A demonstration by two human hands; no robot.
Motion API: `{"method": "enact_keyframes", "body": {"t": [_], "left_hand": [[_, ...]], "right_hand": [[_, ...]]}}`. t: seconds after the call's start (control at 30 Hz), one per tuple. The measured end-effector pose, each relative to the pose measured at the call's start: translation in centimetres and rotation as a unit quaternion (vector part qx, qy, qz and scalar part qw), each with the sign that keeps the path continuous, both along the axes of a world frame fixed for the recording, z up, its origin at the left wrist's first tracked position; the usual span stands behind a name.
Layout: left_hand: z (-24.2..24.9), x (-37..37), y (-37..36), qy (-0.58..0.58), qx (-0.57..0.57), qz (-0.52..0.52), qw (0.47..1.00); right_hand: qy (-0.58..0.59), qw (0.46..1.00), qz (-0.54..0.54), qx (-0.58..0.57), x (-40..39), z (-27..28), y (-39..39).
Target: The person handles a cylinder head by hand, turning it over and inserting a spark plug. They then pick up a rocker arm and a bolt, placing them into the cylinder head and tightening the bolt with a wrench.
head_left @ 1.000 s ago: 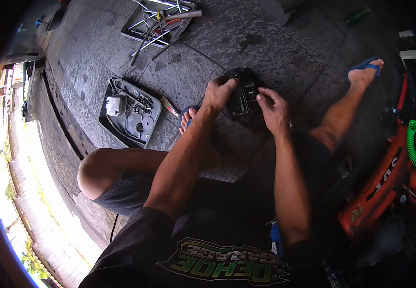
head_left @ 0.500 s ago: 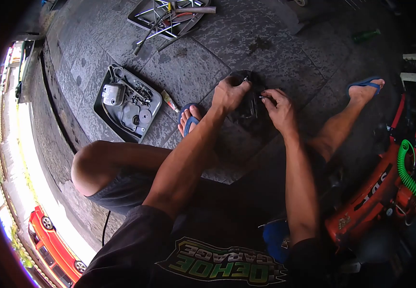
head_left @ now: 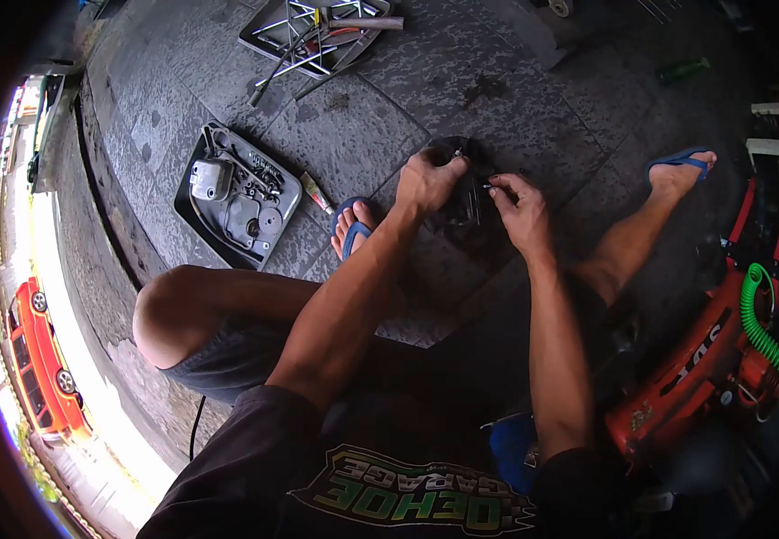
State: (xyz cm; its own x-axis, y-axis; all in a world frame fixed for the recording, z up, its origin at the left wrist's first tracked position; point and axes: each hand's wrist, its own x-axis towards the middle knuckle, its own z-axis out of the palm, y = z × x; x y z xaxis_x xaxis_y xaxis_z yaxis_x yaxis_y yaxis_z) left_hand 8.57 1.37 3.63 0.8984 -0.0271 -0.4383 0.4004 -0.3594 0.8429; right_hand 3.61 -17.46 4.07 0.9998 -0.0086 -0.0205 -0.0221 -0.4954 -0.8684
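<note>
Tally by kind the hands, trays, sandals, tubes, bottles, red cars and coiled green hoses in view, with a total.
Hands: 2
Trays: 2
Sandals: 2
Tube: 1
Bottle: 1
Red car: 1
Coiled green hose: 1
Total: 10

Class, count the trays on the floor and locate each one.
2. The parts tray lies left of the person's left foot; the tool tray lies farther forward, at the top edge. Dark areas may hide more.

Dark, stained stone tiles (head_left: 354, 135) cover the floor. Bright daylight floods in from the left, where a red car (head_left: 44, 359) stands on a pale roadway (head_left: 106, 449) outside.
</note>
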Motion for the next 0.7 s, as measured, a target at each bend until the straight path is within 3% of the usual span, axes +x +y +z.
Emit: {"method": "enact_keyframes", "body": {"t": [0.03,0.1,0.4,0.5,0.7], "left_hand": [[0.2,0.1,0.0,-0.001,-0.001,0.0,1.0],[0.2,0.0,0.1,0.003,-0.003,-0.002,1.0],[0.0,0.0,0.1,-0.003,0.01,-0.007,1.0],[-0.2,0.0,0.0,-0.011,0.017,0.006,1.0],[0.9,-0.1,-0.2,-0.007,0.031,0.004,1.0]], "right_hand": [[-0.001,1.0,0.0,-0.001,0.0,-0.4,-0.3],[0.108,0.99,-0.038,0.086,0.2,-0.4,-0.9],[0.234,0.97,0.054,0.037,2.7,1.4,-1.7],[0.196,0.975,0.106,-0.005,3.3,0.8,-2.2],[0.087,0.992,0.085,-0.041,2.3,1.9,-1.2]]}}
